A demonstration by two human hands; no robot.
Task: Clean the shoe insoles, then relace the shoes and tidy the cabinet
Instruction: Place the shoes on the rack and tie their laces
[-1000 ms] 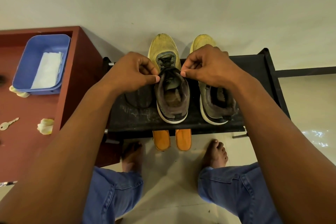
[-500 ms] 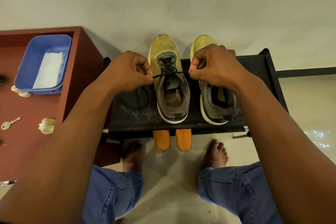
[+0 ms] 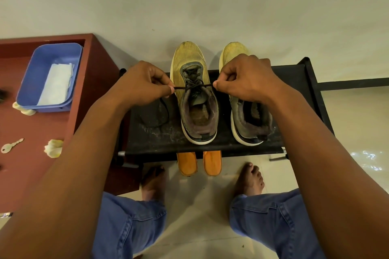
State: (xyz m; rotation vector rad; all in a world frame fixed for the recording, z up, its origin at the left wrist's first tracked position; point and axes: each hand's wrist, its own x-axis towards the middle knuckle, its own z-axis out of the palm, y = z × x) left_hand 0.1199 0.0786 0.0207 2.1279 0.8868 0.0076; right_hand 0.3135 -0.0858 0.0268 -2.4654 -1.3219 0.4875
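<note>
My hands have drawn apart since a second ago: left grip and right grip each pinch the lace taut across the left shoe. I'd pull both ends evenly, keeping that shoe flat on the rack.

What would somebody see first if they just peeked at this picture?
First, two hands in the middle: the left hand and right hand pinch the ends of a dark lace, stretched tight across a yellow shoe on a black rack. A second yellow shoe stands just right of it. Far left, a blue tub holding a white cloth sits on a red cabinet.
</note>
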